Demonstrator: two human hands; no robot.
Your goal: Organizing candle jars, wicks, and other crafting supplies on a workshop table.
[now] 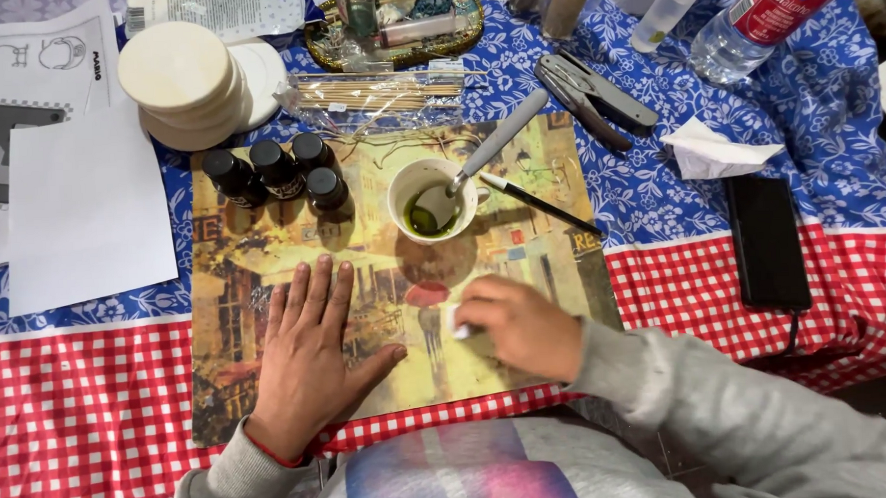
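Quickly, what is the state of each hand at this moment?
Left hand: open, flat on the picture board, holding nothing.
Right hand: fingers closed on a small white piece, pressed to the board.

Warm, fairly bright indoor light falls from about 12 o'clock — the cup (431, 195) and small dark bottles (278, 171) cast soft shadows toward 6 o'clock. The right hand (519, 325) is slightly motion-blurred. Edges toward 3 and 9 o'clock bow slightly — mild wide-angle distortion.

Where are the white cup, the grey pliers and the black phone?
white cup (401, 182): head view, on its left rim.
grey pliers (595, 94): head view, on the handles.
black phone (767, 243): head view, on its middle.
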